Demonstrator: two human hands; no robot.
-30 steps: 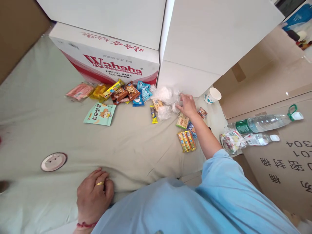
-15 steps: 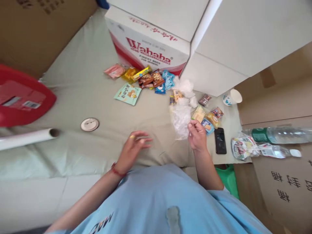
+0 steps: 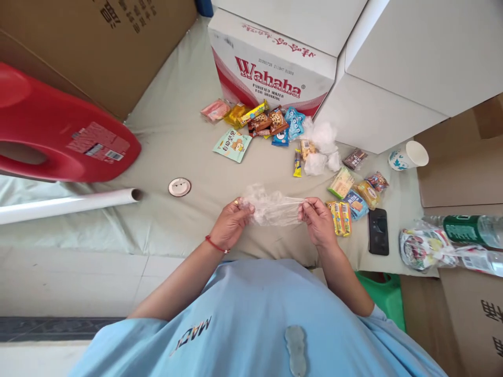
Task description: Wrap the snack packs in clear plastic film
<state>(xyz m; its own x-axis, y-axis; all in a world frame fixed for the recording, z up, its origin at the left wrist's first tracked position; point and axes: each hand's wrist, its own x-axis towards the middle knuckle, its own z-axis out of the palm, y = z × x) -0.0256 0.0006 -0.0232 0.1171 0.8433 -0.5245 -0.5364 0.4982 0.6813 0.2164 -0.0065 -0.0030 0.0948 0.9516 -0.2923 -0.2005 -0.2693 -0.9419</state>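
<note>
Both my hands hold a clear plastic bag [image 3: 275, 209] stretched between them over the grey-green cloth [image 3: 188, 152]. My left hand [image 3: 231, 225], with a gold ring and a red wrist string, pinches the bag's left edge. My right hand [image 3: 317, 222] pinches its right edge. Just right of my right hand lie orange snack packs [image 3: 340, 217] and a black phone [image 3: 378, 231]. Further off, more crumpled clear bags [image 3: 323, 144] lie among a scatter of snack packets [image 3: 271, 121].
A Wahaha water carton [image 3: 271, 68] and white boxes [image 3: 412, 68] stand at the back. A red plastic stool [image 3: 58, 131] and a white tube [image 3: 66, 205] lie left. A paper cup [image 3: 408, 156], water bottles [image 3: 471, 228] and a round disc [image 3: 179, 187] are around.
My right hand brought a clear bag from the pile back toward me. My left hand lifted off the cloth and took the bag's other edge. The view swung left, showing the red stool.
</note>
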